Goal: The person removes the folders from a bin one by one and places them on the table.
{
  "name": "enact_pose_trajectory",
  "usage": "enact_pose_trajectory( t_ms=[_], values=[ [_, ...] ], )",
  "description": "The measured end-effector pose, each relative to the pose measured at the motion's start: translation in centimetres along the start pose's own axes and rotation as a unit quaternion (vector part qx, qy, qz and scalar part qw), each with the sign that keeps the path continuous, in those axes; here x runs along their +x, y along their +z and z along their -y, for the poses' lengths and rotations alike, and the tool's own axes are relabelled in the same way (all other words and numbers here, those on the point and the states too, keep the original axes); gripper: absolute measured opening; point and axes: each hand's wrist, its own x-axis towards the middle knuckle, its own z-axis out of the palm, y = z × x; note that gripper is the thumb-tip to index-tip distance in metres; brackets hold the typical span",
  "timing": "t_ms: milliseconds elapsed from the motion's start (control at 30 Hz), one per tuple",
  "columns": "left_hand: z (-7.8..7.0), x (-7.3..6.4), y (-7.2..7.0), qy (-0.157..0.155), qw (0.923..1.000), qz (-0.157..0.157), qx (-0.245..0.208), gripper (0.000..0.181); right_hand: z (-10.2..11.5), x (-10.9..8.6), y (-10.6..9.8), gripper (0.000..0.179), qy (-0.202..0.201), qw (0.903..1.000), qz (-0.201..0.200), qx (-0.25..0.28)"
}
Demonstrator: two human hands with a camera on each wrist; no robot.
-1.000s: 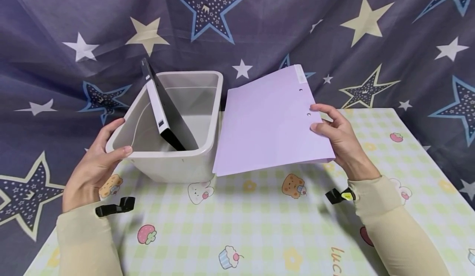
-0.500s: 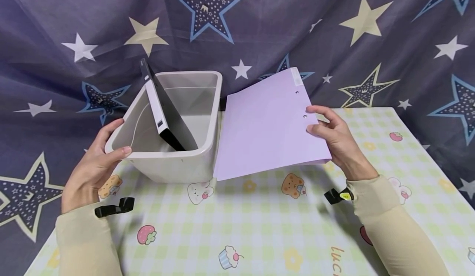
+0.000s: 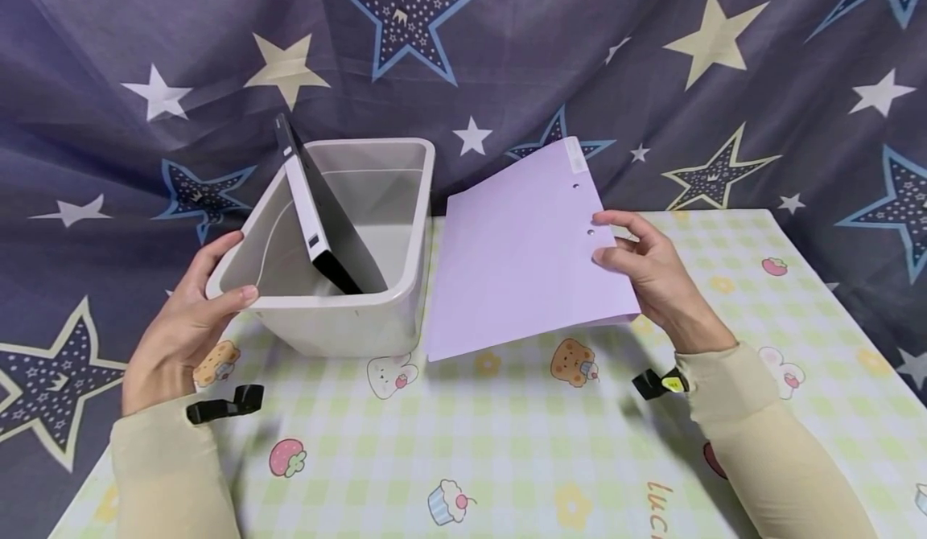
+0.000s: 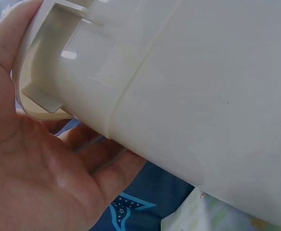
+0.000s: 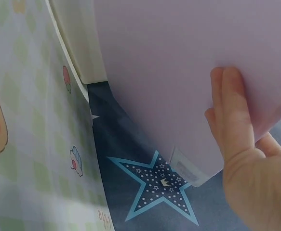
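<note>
My left hand (image 3: 184, 318) grips the left front corner of a white plastic bin (image 3: 348, 326), thumb over the rim. In the left wrist view the fingers lie against the outer wall of the bin (image 4: 203, 96). A black folder with a white spine label (image 3: 307, 205) leans inside the bin, its upper end above the rim. My right hand (image 3: 655, 281) pinches the right edge of a light purple file folder (image 3: 521, 257), near two small rivets. The right wrist view shows straight fingers (image 5: 232, 110) flat under the folder (image 5: 169, 62), which is tilted above the table beside the bin.
A table (image 3: 362, 475) with a green-and-white checked cloth carries the bin at its back left. Behind it hangs a dark blue curtain (image 3: 507, 40) printed with stars. Black straps (image 3: 224, 405) circle both sleeves.
The purple folder has come slightly down and its lower left corner has drawn away from the bin. My right hand has shifted a little left. Left hand and bin stay put.
</note>
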Motion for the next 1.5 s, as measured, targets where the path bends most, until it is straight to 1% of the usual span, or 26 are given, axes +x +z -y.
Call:
enact_pose_trajectory(
  t_ms=[400, 667, 933, 1267, 1500],
  values=[
    [-0.1, 0.0, 0.1, 0.000, 1.0000, 0.000, 0.000, 0.076, -0.5, 0.2, 0.3, 0.045, 0.013, 0.9999, 0.000, -0.008],
    [-0.1, 0.0, 0.1, -0.001, 1.0000, -0.004, 0.007, 0.076, -0.8, 0.2, 0.5, 0.045, 0.015, 0.9997, -0.012, -0.018],
    [0.0, 0.0, 0.1, -0.003, 0.9999, -0.009, 0.006, 0.076, -1.3, 0.3, 0.6, 0.045, -0.003, 0.9989, -0.011, -0.045],
    [0.0, -0.1, 0.0, -0.004, 0.9999, -0.008, 0.004, 0.075, -1.9, 0.5, 0.8, 0.046, -0.011, 0.9984, -0.005, -0.055],
    [-0.1, 0.0, 0.1, 0.000, 1.0000, 0.000, -0.002, 0.076, -2.2, 0.4, 0.8, 0.046, 0.004, 0.9976, -0.008, -0.068]
  ],
)
